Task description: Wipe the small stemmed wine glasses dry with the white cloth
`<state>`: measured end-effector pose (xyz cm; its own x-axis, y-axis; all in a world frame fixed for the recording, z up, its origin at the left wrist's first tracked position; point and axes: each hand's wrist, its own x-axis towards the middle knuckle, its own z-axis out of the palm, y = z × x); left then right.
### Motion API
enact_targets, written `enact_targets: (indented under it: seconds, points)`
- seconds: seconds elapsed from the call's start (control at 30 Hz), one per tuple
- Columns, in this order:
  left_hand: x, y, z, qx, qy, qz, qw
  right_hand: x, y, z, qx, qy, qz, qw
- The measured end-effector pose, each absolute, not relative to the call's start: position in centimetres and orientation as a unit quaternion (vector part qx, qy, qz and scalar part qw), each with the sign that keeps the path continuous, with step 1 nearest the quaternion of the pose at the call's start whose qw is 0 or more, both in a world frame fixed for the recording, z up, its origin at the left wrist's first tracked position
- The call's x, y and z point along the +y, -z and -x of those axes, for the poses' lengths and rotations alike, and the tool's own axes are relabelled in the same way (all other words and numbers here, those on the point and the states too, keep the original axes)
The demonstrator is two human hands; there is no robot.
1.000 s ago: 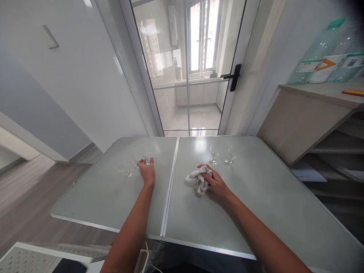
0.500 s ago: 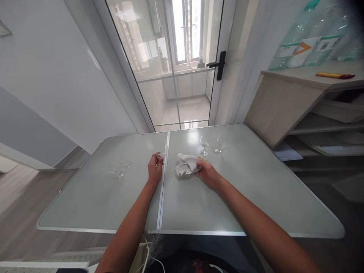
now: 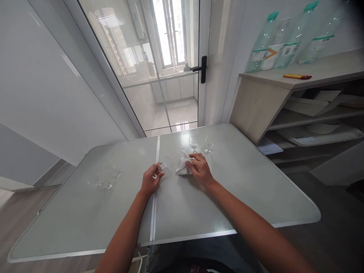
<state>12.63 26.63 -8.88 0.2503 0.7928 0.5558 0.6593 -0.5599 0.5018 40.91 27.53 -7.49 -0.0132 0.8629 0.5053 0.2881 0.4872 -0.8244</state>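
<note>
Left hand (image 3: 150,179) around one glass (image 3: 166,164), right hand (image 3: 202,171) around one cloth (image 3: 184,164)

Bright window (image 3: 170,34) beyond a glass door (image 3: 158,80), pale wall (image 3: 246,22), shelf unit (image 3: 253,108) at right, grey-brown floor (image 3: 14,214) at left

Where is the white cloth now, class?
In the head view, the cloth is in the right hand, right of the glass in the left hand.

Wearing black clothing (image 3: 179,266) below near edge of table (image 3: 193,208) | showing small dull-red patch (image 3: 195,269) and whitish mark (image 3: 212,270) on clothing, below same table edge, too small for making out | baring left hand (image 3: 150,180), right hand (image 3: 202,170) and both slim forearms (image 3: 125,227) above table
</note>
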Motion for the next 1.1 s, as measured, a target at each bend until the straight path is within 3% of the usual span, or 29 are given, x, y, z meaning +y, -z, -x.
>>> enact_targets:
  seconds: [0.17,0.33,0.6,0.83,1.03,1.1]
  points:
    - [26.2,9.5,-13.6,0.431,-0.328,-0.838,0.072,27.8,7.8,-40.8,-0.518,-0.285,0.552,0.588]
    - [26.2,9.7,-14.7,0.438,-0.313,-0.842,0.037,27.9,8.0,-40.6,-0.49,-0.423,0.464,0.605]
    - [25.6,9.3,-14.1,0.425,-0.345,-0.836,0.048,25.5,6.3,-40.9,-0.705,-0.508,0.211,0.447]
    - [25.3,9.4,-14.4,0.353,-0.269,-0.896,0.008,26.0,6.2,-41.4,-0.819,-0.445,0.202,0.3]
    - [25.9,9.3,-13.8,0.378,-0.274,-0.882,-0.06,26.4,7.4,-39.6,-0.541,-0.693,0.275,0.389]
    - [25.9,9.1,-13.9,0.386,-0.268,-0.882,-0.038,26.3,7.8,-39.1,-0.513,-0.707,0.296,0.386]
